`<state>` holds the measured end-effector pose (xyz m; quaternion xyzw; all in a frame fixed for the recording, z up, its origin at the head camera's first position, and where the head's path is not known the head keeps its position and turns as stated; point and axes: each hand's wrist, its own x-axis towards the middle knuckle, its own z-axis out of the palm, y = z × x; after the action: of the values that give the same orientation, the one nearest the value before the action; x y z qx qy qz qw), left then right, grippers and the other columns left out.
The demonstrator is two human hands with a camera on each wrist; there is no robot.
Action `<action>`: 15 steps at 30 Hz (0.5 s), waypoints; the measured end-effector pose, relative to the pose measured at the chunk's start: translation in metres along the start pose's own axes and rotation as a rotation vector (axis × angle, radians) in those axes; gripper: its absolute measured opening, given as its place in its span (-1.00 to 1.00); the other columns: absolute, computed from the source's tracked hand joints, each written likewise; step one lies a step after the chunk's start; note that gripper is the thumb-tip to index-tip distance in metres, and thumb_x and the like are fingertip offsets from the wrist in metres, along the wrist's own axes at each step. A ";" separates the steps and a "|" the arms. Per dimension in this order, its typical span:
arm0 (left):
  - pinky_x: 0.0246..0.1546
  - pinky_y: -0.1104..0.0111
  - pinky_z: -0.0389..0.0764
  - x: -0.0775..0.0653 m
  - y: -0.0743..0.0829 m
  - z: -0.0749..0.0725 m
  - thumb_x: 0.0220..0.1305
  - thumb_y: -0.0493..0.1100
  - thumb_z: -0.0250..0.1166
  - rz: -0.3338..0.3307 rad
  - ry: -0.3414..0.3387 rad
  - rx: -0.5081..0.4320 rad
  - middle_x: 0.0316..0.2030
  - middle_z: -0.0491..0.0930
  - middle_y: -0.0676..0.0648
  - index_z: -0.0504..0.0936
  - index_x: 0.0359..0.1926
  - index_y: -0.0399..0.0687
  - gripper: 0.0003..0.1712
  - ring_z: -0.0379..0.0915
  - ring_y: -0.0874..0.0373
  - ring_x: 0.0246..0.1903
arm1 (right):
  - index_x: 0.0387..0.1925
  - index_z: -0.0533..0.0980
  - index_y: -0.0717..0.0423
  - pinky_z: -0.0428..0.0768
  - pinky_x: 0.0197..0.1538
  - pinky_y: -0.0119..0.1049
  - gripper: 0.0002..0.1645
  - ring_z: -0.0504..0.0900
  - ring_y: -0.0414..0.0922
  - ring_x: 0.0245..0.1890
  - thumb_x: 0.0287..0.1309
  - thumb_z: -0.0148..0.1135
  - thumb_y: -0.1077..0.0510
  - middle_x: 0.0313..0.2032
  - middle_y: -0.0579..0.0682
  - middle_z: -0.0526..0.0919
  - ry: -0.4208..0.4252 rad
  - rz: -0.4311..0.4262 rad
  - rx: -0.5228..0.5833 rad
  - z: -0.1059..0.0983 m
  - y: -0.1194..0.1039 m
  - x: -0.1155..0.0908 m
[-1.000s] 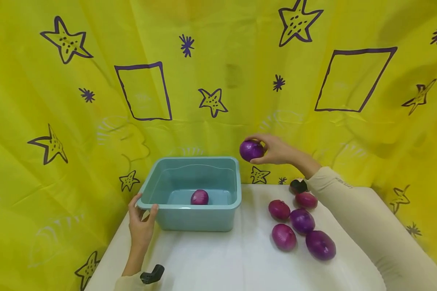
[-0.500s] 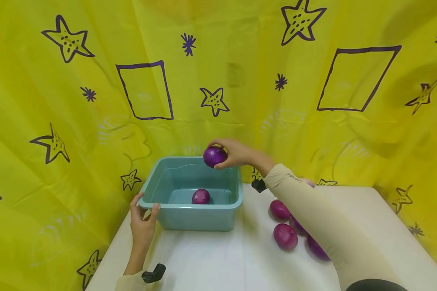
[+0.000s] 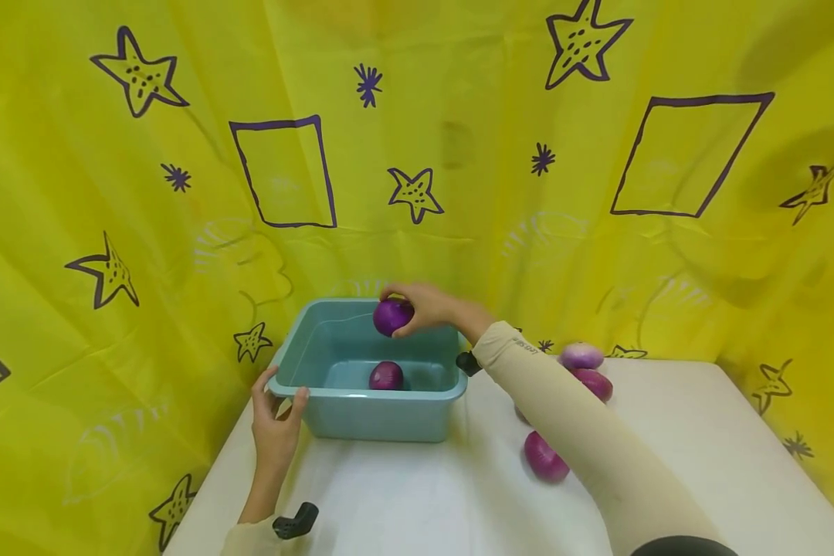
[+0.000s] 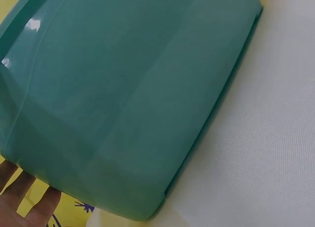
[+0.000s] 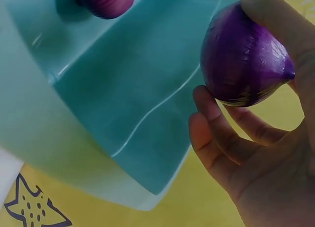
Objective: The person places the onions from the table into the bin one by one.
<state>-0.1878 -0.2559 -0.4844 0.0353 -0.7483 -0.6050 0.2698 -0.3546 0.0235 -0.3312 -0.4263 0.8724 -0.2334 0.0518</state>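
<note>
My right hand [image 3: 431,307] holds a purple onion [image 3: 391,317] over the back part of a teal plastic tub [image 3: 368,394]. The right wrist view shows the thumb and fingertips of that hand [image 5: 266,163] pinching the onion [image 5: 238,59] at its sides. Inside the tub, another red onion [image 3: 386,376] lies on the floor. At the tub's front left corner, my left hand [image 3: 274,432] grips the rim, thumb in front and fingers on the left side. Its fingers [image 4: 43,207] show at the tub's edge in the left wrist view.
Right of the tub, several onions lie on the white table [image 3: 389,494]: a magenta one [image 3: 546,457], a red one [image 3: 594,384] and a pale purple one [image 3: 581,355]; my right sleeve [image 3: 570,417] covers others. A yellow patterned curtain [image 3: 486,262] hangs behind.
My right hand has carried the onion leftward from beside the tub to above it, then slightly lower. The sleeve now hides some table onions. My left hand keeps its hold on the tub.
</note>
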 end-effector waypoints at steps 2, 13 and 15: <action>0.26 -0.25 0.33 0.001 0.000 0.001 0.43 -0.20 0.30 -0.002 0.001 0.000 0.44 0.25 -0.26 0.14 0.53 0.02 -0.23 0.27 -0.29 0.37 | 0.29 0.43 0.04 0.55 0.22 -0.13 -0.20 0.53 0.07 0.17 0.03 0.59 0.06 0.21 0.12 0.58 -0.014 0.021 -0.002 0.002 0.001 0.000; 0.27 -0.25 0.32 0.000 0.002 0.000 0.42 -0.19 0.32 0.000 -0.009 -0.010 0.46 0.22 -0.25 0.14 0.53 0.05 -0.21 0.22 -0.34 0.40 | 0.29 0.41 -0.02 0.57 0.21 -0.14 -0.21 0.53 0.05 0.16 0.06 0.59 0.06 0.19 0.12 0.58 -0.040 0.098 -0.021 0.008 0.004 -0.001; 0.27 -0.26 0.31 0.000 0.002 0.000 0.42 -0.18 0.32 -0.001 -0.005 -0.007 0.46 0.22 -0.25 0.14 0.53 0.05 -0.21 0.22 -0.34 0.40 | 0.30 0.41 -0.02 0.57 0.20 -0.14 -0.20 0.53 0.04 0.15 0.06 0.59 0.05 0.17 0.12 0.58 -0.045 0.103 -0.032 0.008 0.004 -0.001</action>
<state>-0.1876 -0.2552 -0.4830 0.0330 -0.7470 -0.6076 0.2678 -0.3548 0.0233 -0.3408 -0.3866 0.8955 -0.2068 0.0765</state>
